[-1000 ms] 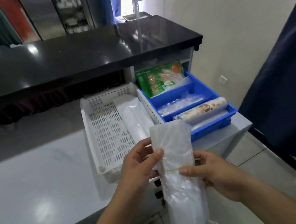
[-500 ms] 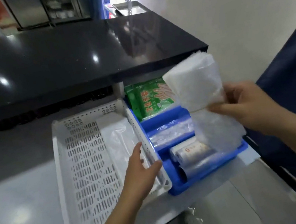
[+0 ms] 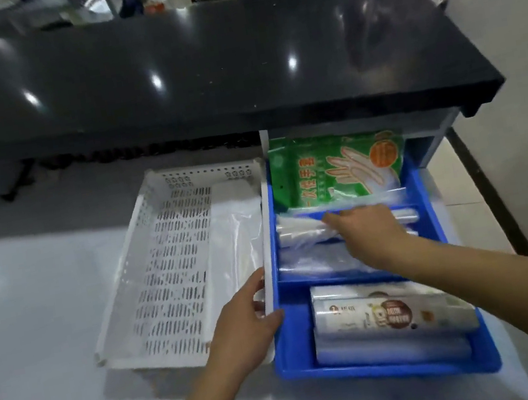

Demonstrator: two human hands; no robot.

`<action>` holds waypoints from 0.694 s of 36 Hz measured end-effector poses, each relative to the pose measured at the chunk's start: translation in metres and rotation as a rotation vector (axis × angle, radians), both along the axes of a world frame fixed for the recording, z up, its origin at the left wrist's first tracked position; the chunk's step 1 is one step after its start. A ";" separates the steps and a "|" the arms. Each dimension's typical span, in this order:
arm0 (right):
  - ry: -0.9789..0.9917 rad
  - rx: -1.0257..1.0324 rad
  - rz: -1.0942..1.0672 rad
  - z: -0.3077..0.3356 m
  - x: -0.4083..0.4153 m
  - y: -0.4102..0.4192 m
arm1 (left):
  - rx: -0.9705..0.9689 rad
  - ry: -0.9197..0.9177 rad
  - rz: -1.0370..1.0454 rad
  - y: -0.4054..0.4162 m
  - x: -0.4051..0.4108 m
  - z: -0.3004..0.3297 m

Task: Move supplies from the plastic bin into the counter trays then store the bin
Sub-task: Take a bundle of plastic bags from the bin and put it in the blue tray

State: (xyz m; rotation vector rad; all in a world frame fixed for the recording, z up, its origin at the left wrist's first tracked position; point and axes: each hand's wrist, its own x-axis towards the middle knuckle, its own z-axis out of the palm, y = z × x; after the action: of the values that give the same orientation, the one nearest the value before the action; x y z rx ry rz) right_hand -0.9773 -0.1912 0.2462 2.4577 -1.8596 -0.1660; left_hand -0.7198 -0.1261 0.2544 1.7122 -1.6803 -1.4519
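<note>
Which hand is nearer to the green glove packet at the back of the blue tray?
Right. The right hand reaches into the compartment just in front of the green glove packet; the left hand rests on the white basket rim, farther away.

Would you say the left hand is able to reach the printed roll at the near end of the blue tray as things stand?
Probably yes. The left hand rests on the white basket's rim right beside the printed roll, which lies uncovered on top in the blue tray; the right hand works farther back.
</note>
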 end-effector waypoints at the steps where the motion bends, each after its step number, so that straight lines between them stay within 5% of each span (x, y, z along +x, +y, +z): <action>1: -0.005 0.008 0.008 -0.006 -0.001 -0.001 | 0.000 -0.015 0.015 0.002 -0.002 0.001; 16: -0.219 0.474 0.014 0.020 -0.012 -0.044 | 0.045 -0.053 0.120 0.003 -0.011 0.005; 22: -0.235 -0.083 -0.077 0.008 -0.003 -0.008 | 0.034 -0.047 0.102 0.002 -0.010 0.006; 25: -0.233 -0.191 -0.089 -0.003 -0.003 0.014 | 0.035 -0.030 0.088 0.003 -0.010 0.005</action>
State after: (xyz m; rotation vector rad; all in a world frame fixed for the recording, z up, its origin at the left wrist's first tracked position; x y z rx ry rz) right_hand -0.9806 -0.1773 0.2434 2.3515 -1.9676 0.2929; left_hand -0.7294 -0.1228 0.2593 1.8117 -1.5822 -1.4298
